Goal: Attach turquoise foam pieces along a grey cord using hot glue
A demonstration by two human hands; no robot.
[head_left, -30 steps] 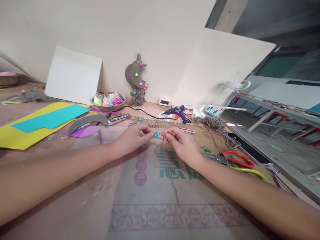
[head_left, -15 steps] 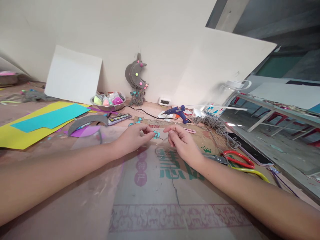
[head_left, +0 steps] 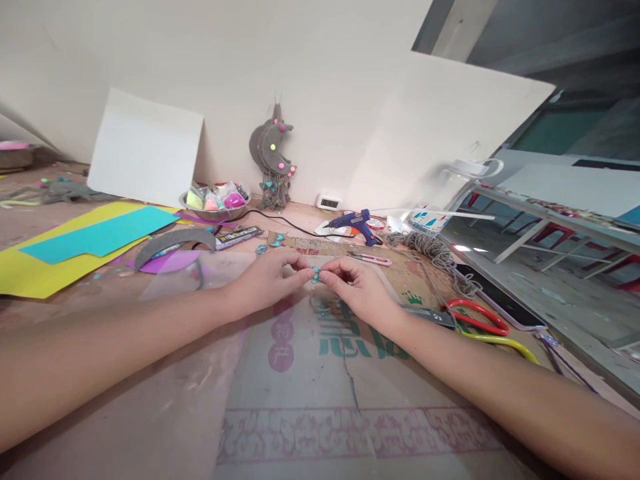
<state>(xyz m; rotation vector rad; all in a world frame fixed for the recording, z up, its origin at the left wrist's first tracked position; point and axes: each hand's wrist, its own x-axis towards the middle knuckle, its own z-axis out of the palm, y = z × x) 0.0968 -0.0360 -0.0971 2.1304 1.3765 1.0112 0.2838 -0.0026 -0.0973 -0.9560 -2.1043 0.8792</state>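
Between my two hands is a small teal piece with dark edges (head_left: 315, 274), shaped like a little flower or butterfly. My left hand (head_left: 267, 277) pinches its left side between thumb and forefinger. From the other side, the thumb and forefinger of my right hand (head_left: 363, 290) close on its right edge, and the fingertips partly cover it. Both hands are above a printed cardboard sheet under clear plastic (head_left: 295, 387). Beyond them lie more small teal pieces (head_left: 275, 241) and pink-handled thread snips (head_left: 375, 259).
Behind the hands lies a blue glue gun (head_left: 353, 221). Grey cord (head_left: 425, 247), scissors with red and yellow handles (head_left: 480, 320) and a phone (head_left: 500, 300) are to the right. Leftward are teal paper (head_left: 100, 233) and a bowl of clay packets (head_left: 215, 213). A moon ornament (head_left: 273, 150) hangs ahead.
My right hand has moved left and its fingers have closed on the teal piece. The piece has turned and is more covered. The thread snips show more fully.
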